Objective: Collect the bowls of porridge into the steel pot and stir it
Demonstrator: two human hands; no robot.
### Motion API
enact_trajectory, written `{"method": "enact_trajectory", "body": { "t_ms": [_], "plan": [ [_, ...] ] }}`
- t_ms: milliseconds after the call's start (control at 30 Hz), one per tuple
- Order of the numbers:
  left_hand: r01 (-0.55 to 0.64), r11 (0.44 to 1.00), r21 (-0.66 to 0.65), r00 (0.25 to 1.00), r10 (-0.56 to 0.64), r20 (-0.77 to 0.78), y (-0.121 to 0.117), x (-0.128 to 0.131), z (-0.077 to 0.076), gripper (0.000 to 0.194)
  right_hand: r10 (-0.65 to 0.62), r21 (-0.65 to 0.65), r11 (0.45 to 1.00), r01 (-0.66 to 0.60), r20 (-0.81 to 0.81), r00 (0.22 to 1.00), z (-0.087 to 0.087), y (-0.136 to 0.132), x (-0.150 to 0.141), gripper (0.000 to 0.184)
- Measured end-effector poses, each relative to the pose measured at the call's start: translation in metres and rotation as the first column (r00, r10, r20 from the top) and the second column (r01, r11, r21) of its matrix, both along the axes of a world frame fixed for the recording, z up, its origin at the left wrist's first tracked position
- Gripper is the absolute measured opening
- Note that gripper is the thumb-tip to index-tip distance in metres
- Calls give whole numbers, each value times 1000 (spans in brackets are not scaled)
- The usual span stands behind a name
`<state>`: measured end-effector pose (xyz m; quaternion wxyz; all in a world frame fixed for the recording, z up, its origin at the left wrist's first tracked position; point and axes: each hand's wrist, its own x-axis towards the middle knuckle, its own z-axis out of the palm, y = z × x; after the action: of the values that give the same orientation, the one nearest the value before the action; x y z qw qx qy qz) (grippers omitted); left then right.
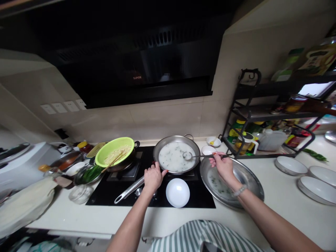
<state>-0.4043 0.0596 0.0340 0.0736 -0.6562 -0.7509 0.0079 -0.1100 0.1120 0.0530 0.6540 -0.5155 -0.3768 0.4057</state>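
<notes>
A steel pan (156,152) stands on the black hob, filled with white milky liquid (170,154) flecked with green. My left hand (153,177) is closed around the pan's long handle (128,190) close to the rim. In my right hand (222,166) is a ladle (187,156), gripped by its dark handle; its bowl sits at the liquid's surface. Under my right forearm lies a wide steel basin (250,182) with a little of the same-looking white, green-flecked liquid. A white bowl (177,193) rests on the hob in front of the pan.
Left on the hob, a green colander (101,159) of noodles with chopsticks (112,162) sits on a dark pot. Bottles, a glass jar (81,193) and greens (90,174) crowd the left counter. White bowls (291,165) and a condiment rack (248,113) stand right. A range hood (147,77) hangs above.
</notes>
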Motion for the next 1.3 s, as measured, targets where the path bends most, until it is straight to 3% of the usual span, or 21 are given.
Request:
{"method": "enact_trajectory", "body": {
  "t_ms": [333, 533, 767, 900, 1000, 1100, 1200, 1300],
  "plan": [
    [2, 1000, 8, 1000, -2, 5, 0, 0, -1, 60, -13, -19, 1000, 12, -24, 1000, -8, -7, 2, 26],
    [-6, 1000, 6, 1000, 5, 11, 0, 0, -1, 59, -21, -38, 999, 18, -83, 996, 3, -12, 11, 17],
    [-6, 1000, 1, 1000, 6, 10, 0, 0, -1, 58, -93, -66, 994, 86, -121, 988, 27, -36, 60, 15],
    [3, 1000, -8, 1000, -3, 7, 0, -1, -1, 59, -198, -110, 976, 185, -112, 974, 22, -59, 96, 16],
    [6, 1000, -8, 1000, -6, -3, 0, -1, -2, 60, -278, -112, 955, 274, -13, 961, 5, -77, 113, 23],
    [9, 1000, 8, 1000, -9, -7, 0, -1, -3, 60, -250, -77, 959, 273, 228, 941, -17, -95, 121, 29],
    [6, 1000, 7, 1000, -6, -6, 1, -1, -2, 60, -159, 28, 986, 166, 472, 867, -35, -113, 124, 32],
    [4, 1000, -2, 1000, -4, -6, 1, -1, -2, 59, -123, 186, 982, -7, 677, 726, -42, -128, 129, 23]
  ]
}}
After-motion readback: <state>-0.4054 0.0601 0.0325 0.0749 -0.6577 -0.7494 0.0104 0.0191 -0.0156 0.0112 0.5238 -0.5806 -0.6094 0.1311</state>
